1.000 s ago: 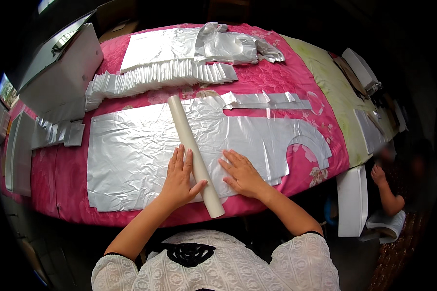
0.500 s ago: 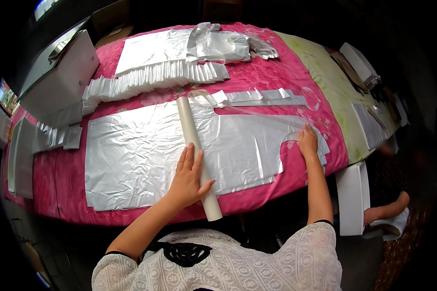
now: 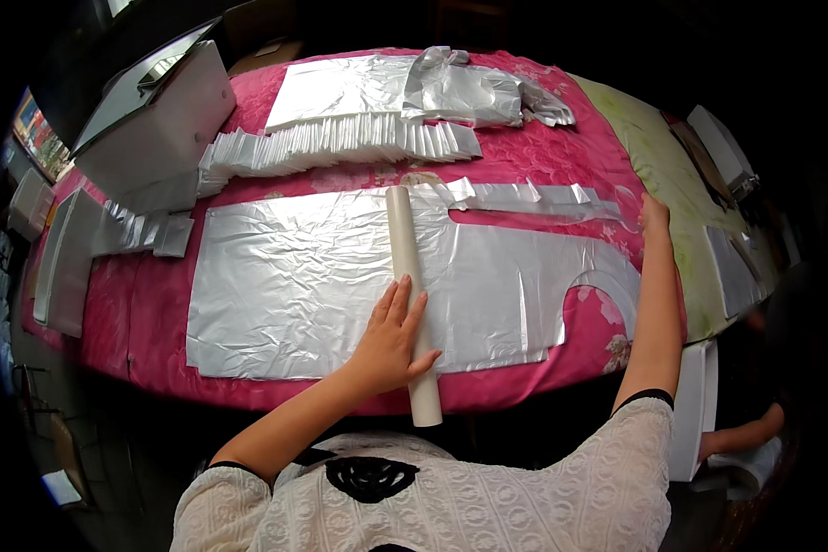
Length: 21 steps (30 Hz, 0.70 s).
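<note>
A stack of thin silvery-white plastic sheets cut like aprons (image 3: 294,285) lies spread before me. Across it rests a long cream tube (image 3: 402,230), its near end sticking out past the table edge. My left hand (image 3: 396,336) lies on the tube, fingers stretched out and the thumb apart. Toward the far right, my right hand (image 3: 654,213) is closed at the end of a narrow plastic strap (image 3: 570,202) of the upper sheet, apparently pinching it; the fingertips are partly hidden. A curved cutout in the sheets shows the pink cloth beside the lower strap (image 3: 621,281).
Behind lies a fanned row of folded plastic pieces (image 3: 340,143) and another pile of silvery sheets (image 3: 340,87). White boxes (image 3: 161,129) stand at the left. A pink flowered cloth (image 3: 598,138) and a pale green one (image 3: 681,202) cover the table. Another person's arm (image 3: 745,437) shows at lower right.
My right hand has moved away from me and to the right, from the sheets' near right corner to the upper strap's end. My left hand stays on the tube. The whole view has shifted.
</note>
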Available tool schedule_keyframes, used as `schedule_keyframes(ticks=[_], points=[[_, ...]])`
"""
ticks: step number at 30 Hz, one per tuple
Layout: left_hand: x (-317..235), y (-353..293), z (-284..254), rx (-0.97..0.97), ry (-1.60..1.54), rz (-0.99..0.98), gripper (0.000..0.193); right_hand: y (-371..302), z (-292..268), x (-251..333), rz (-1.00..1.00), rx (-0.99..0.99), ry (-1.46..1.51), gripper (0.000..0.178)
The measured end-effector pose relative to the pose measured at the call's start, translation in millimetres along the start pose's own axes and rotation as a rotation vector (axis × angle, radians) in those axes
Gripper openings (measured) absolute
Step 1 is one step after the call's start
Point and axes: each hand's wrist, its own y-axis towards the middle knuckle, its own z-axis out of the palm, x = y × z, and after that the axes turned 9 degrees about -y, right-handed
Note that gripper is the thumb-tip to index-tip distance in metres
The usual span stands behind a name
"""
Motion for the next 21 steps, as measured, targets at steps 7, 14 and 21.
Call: schedule_keyframes(ticks=[7,14,21], points=[[-6.0,-5.4,0.0,-0.009,0.02,0.007,0.079,-213.0,103.0,49.6,-0.998,0.257,-0.317,0.025],[-8.8,-13.3,1.3,-0.008,0.005,-0.001,0.079,-233.3,203.2,104.7,-1.143,0.274,-0.391,0.027],[-13.2,-12.2,2.4,-0.005,-0.027,-0.005,0.078,-204.8,237.6,128.6,-1.05,0.444,-0.624,0.024]])
